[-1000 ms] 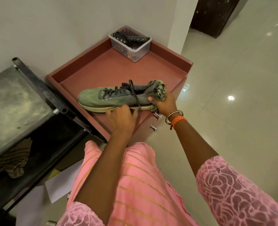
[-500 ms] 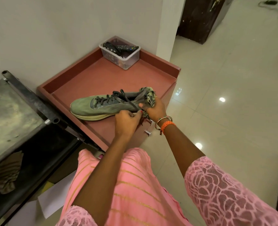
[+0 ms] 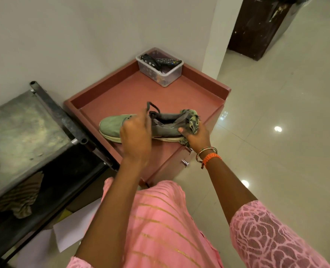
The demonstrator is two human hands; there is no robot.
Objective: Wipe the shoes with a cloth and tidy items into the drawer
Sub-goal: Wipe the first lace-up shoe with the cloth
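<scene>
On the red cabinet top (image 3: 133, 93) lies a green shoe (image 3: 112, 126); right hand (image 3: 196, 135) clutches the cloth (image 3: 193, 120) at the heel; left hand (image 3: 135, 132) pinches a lace (image 3: 150, 106); better to lift laces clear, then wipe beneath.

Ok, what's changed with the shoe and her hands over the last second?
The left hand left the near side of the shoe, pinched a lace and is pulling it upward. The right hand stays at the heel, pressing the cloth against it. The shoe remains on the cabinet top, toe left; the plastic box hasn't moved.
</scene>
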